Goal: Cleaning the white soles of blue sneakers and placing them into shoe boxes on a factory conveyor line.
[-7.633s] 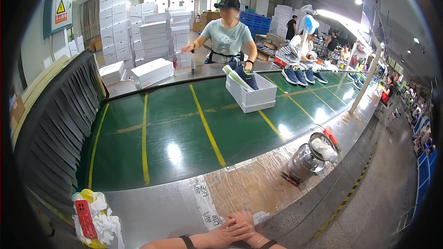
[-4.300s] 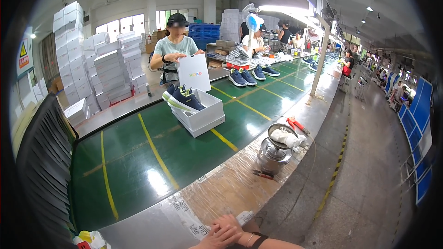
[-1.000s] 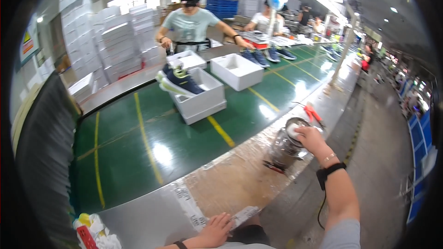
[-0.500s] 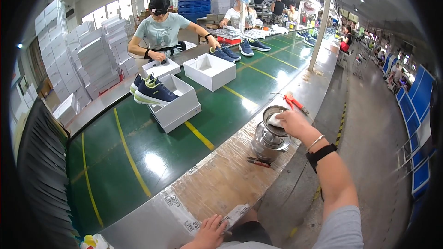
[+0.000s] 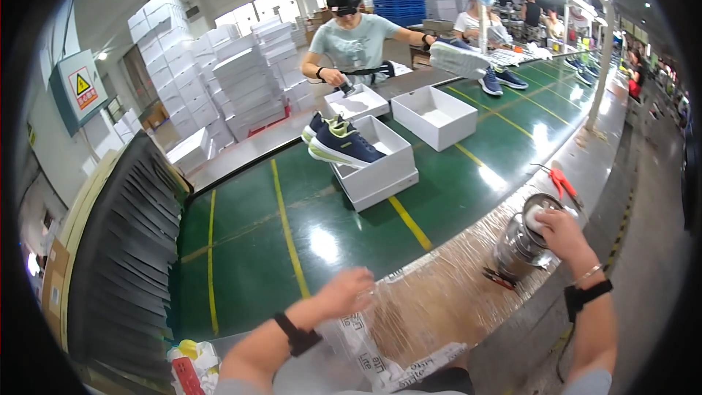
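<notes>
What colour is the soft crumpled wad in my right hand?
White; the crumpled wad in your right hand shows best in the head view.

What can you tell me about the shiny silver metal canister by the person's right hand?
The shiny silver metal canister has a rounded body with a dark, round dish on top. It stands, apparently upright, on the brown, plastic-wrapped ledge. The right hand is at the dish, holding a soft-looking white wad; whether the hand touches the metal is unclear. A slim red-and-black tool lies by its base.
</notes>
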`<state>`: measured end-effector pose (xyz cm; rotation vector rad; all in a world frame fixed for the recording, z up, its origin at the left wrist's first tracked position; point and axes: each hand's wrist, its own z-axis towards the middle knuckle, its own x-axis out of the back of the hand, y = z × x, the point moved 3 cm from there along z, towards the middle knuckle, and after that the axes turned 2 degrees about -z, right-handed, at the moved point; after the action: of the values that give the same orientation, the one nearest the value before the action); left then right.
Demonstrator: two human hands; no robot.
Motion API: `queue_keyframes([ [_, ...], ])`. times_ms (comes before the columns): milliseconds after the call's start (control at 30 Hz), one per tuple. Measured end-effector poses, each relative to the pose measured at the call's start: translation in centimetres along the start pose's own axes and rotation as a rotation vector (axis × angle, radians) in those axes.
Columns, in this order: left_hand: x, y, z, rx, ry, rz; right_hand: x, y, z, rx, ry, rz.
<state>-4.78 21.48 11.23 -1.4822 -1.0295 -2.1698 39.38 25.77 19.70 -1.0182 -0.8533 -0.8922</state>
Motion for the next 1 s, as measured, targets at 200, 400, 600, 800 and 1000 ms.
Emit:
queue_keyframes([
  [200, 9.1, -11.6, 7.5, 0.218, 0.154, 0.32, -0.5, -1.6, -1.1, 0.126, 0.163, -0.016],
  [400, 8.8, -18.9, 16.3, 0.429, 0.069, 0.391, -0.9, -1.6, -0.1, -0.037, 0.1, -0.018],
  [600, 2.9, -21.3, 19.2, 0.665, 0.003, 0.34, -1.2, -1.8, 0.6, -0.082, 0.13, -0.062],
  [800, 0.8, -20.6, 16.3, 0.529, 0.022, 0.354, -1.1, -2.4, 1.1, -0.102, 0.104, -0.041],
  [1000, 0.0, -15.6, 9.6, 0.528, -0.054, 0.231, -1.3, -1.3, 0.0, -0.074, 0.107, -0.047],
])
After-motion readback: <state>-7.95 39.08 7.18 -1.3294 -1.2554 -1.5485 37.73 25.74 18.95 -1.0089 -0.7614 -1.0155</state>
